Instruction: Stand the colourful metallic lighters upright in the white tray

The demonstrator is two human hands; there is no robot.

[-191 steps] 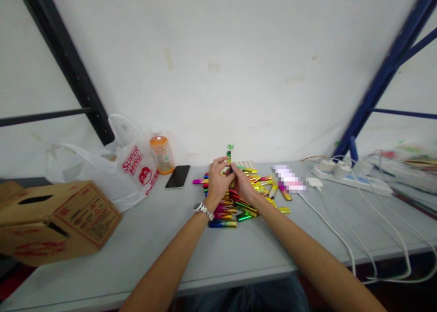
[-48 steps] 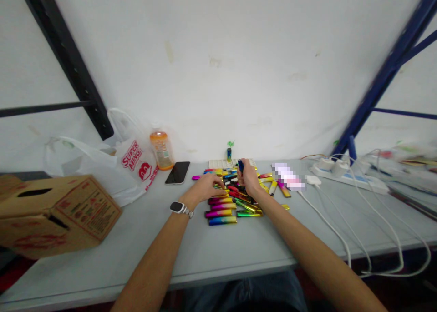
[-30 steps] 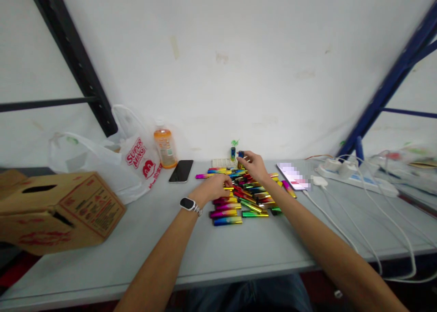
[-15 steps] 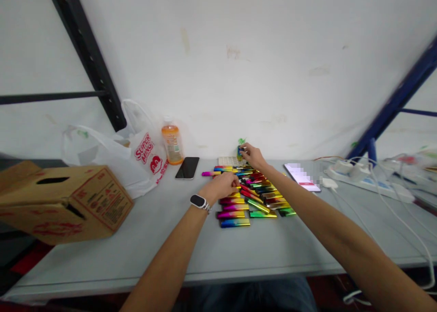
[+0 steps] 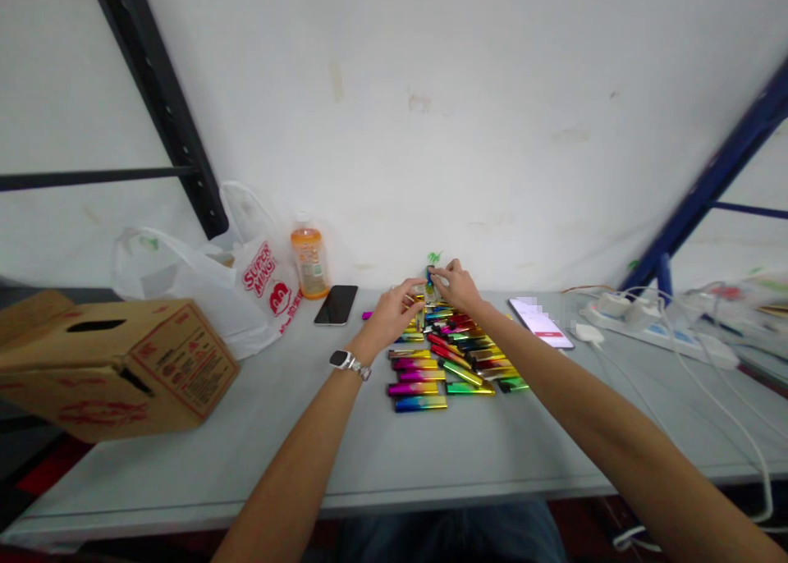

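**Both hands meet on a lighter at the desk's back edge**

A small lighter (image 5: 429, 286) is held near the back edge of the desk (image 5: 185, 432), beyond the pile of lighters (image 5: 449, 358). The left hand (image 5: 394, 313) pinches it with closed fingers; the right hand (image 5: 459, 286) grips its top. It is best kept upright, with the wrists lifted clear of the rows below. A phone (image 5: 336, 304) and a bottle (image 5: 309, 255) lie to the left, a box (image 5: 111, 366) at the left edge.
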